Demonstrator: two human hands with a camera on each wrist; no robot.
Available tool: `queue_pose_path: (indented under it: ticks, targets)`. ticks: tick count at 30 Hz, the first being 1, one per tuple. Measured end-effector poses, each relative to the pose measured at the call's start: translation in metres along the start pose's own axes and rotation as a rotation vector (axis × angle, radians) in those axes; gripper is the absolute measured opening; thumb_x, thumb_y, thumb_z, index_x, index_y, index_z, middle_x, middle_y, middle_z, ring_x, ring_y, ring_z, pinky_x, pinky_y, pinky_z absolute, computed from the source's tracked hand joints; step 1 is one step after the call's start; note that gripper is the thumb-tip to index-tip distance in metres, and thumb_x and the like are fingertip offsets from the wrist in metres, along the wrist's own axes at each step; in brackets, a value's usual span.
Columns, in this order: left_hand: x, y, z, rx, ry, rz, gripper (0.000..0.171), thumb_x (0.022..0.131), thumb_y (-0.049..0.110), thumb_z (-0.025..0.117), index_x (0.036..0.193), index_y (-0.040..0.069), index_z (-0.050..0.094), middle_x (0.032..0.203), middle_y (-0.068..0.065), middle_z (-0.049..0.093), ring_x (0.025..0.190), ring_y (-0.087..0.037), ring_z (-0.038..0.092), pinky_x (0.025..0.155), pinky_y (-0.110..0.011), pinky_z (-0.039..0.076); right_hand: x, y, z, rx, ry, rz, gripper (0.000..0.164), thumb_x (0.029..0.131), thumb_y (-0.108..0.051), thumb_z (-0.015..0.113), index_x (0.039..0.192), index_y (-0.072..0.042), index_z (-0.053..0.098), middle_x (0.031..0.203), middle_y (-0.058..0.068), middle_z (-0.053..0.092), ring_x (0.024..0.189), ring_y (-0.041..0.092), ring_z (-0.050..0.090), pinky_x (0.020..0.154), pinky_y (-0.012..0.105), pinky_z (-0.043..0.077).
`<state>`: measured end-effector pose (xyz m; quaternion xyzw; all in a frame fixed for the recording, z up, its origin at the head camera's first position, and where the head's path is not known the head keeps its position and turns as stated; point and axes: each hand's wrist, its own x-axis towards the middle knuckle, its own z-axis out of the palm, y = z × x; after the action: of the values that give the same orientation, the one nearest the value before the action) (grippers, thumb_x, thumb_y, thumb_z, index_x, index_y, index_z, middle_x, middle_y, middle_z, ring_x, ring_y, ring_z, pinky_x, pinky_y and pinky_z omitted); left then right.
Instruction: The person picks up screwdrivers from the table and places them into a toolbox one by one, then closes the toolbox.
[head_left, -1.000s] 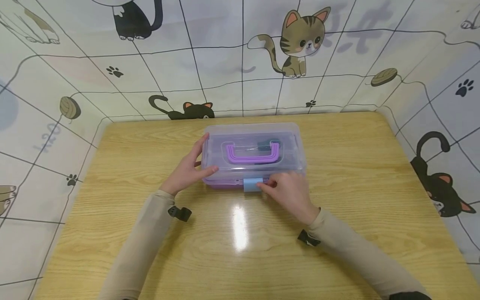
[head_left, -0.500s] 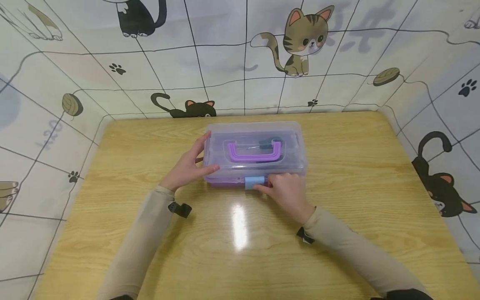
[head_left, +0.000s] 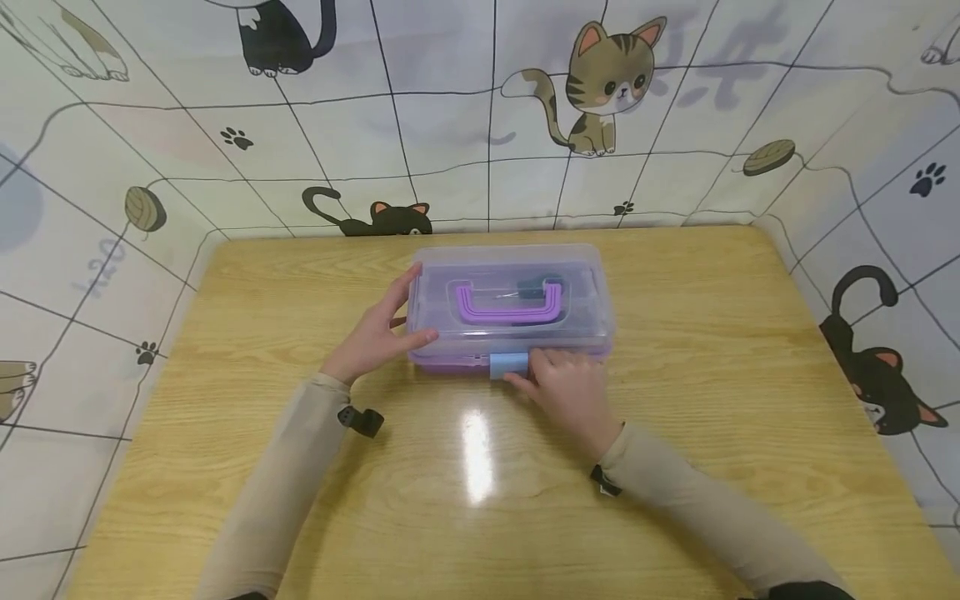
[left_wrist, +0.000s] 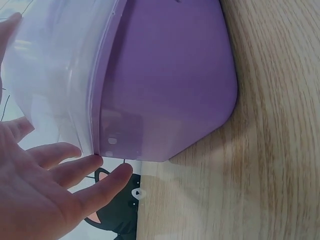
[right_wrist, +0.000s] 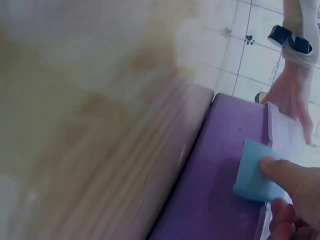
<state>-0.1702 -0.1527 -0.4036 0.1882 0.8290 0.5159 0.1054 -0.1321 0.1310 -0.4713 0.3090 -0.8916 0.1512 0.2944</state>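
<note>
A storage box [head_left: 442, 365] with a purple base and a clear lid [head_left: 438, 308] sits on the table. On top of the lid is a purple carry handle [head_left: 510, 317], and a light-blue latch [head_left: 508, 365] is at the front. My left hand [head_left: 367, 342] touches the box's left end, fingers spread along the lid in the left wrist view. My right hand [head_left: 570, 387] is at the latch. Its thumb [right_wrist: 282, 172] lies on the latch's face and the other fingers curl beside it. Those fingertips are partly hidden.
Through the lid a dark teal-handled tool [head_left: 532, 288] with a thin metal shaft shows. The wooden table [head_left: 375, 517] meets cat-printed wall sheets [head_left: 450, 125] at its back and sides. Each wrist wears a black strap-on device [head_left: 362, 421].
The right hand has shifted slightly left and lower at the latch, with its thumb near the latch's lower edge. The left hand stays at the box's left end. The lid looks unchanged.
</note>
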Motion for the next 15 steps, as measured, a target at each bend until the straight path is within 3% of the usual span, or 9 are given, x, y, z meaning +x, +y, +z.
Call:
queue_pose_path:
  ticks: [3, 5, 11, 15]
  targets:
    - [-0.0002, -0.0004, 0.0003, 0.001, 0.001, 0.005, 0.09, 0.088, 0.008, 0.071, 0.155, 0.007, 0.01, 0.16, -0.011, 0.01, 0.142, -0.036, 0.018, 0.105, -0.053, 0.035, -0.0017, -0.0023, 0.0027, -0.011, 0.047, -0.006, 0.05, 0.088, -0.049, 0.063, 0.067, -0.008, 0.043, 0.052, -0.003, 0.037, 0.042, 0.011, 0.031, 0.036, 0.022, 0.025]
    - [-0.0001, -0.0004, 0.0003, 0.005, 0.002, 0.007, 0.09, 0.089, 0.008, 0.07, 0.155, 0.007, 0.01, 0.16, -0.012, 0.01, 0.142, -0.036, 0.018, 0.105, -0.053, 0.035, -0.0009, -0.0041, 0.0028, -0.008, 0.061, -0.005, 0.047, 0.082, -0.044, 0.07, 0.072, -0.006, 0.046, 0.053, -0.001, 0.041, 0.041, 0.011, 0.033, 0.035, 0.023, 0.025]
    - [-0.0006, 0.0006, 0.0, 0.01, 0.002, 0.003, 0.09, 0.089, 0.009, 0.07, 0.155, 0.007, 0.01, 0.16, -0.012, 0.01, 0.142, -0.037, 0.018, 0.105, -0.054, 0.035, 0.0017, -0.0079, 0.0003, -0.056, 0.015, -0.079, 0.039, 0.081, -0.032, 0.078, 0.104, -0.005, 0.061, 0.066, 0.005, 0.056, 0.046, 0.016, 0.049, 0.039, 0.026, 0.037]
    - [-0.0013, 0.0003, -0.0004, 0.006, -0.001, 0.0, 0.09, 0.088, 0.008, 0.07, 0.155, 0.007, 0.01, 0.16, -0.011, 0.009, 0.142, -0.037, 0.018, 0.105, -0.054, 0.034, 0.0009, -0.0076, -0.0005, -0.105, -0.013, -0.135, 0.032, 0.083, -0.027, 0.075, 0.105, -0.007, 0.063, 0.07, 0.005, 0.053, 0.048, 0.017, 0.049, 0.043, 0.028, 0.038]
